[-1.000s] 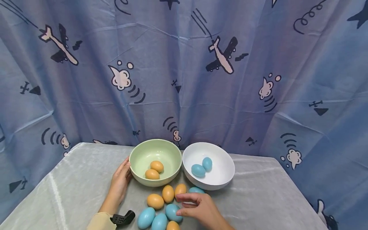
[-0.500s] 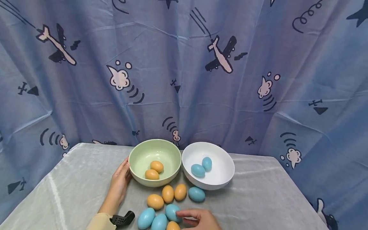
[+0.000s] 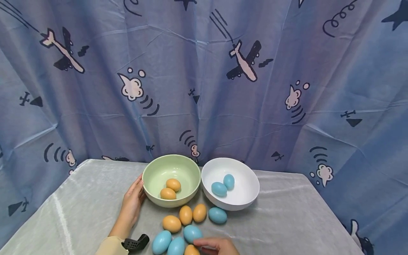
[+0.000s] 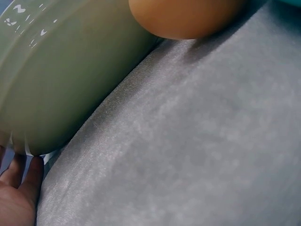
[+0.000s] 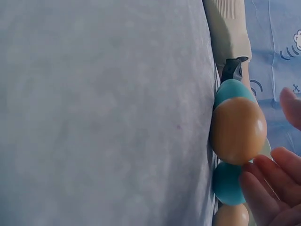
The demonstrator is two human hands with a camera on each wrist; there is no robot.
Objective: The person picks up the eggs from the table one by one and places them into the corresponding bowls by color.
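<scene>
At the left side of the light green bowl [image 3: 172,163], my left hand [image 3: 132,202] rests with its fingers against the outer wall; two orange eggs [image 3: 168,193] lie inside. The left wrist view shows those fingertips at the bowl's lower wall. My right hand [image 3: 218,245] is low in the head view, beside the nearest orange egg [image 3: 192,250] and a blue egg [image 3: 192,233]. In the right wrist view its fingertips are right at the large orange egg [image 5: 238,130], with the thumb [image 5: 291,108] spread apart. Nothing is between thumb and fingers.
A white bowl [image 3: 250,184] with two blue eggs [image 3: 219,189] stands right of the green one. More orange eggs [image 3: 186,215] and blue eggs [image 3: 161,242] lie on the grey cloth [image 3: 287,219] before the bowls. A patterned blue curtain [image 3: 204,88] hangs behind the table.
My right hand has drawn back toward the front edge, uncovering the blue egg below the white bowl, and moved down to the nearest orange egg. My left hand stays at the green bowl.
</scene>
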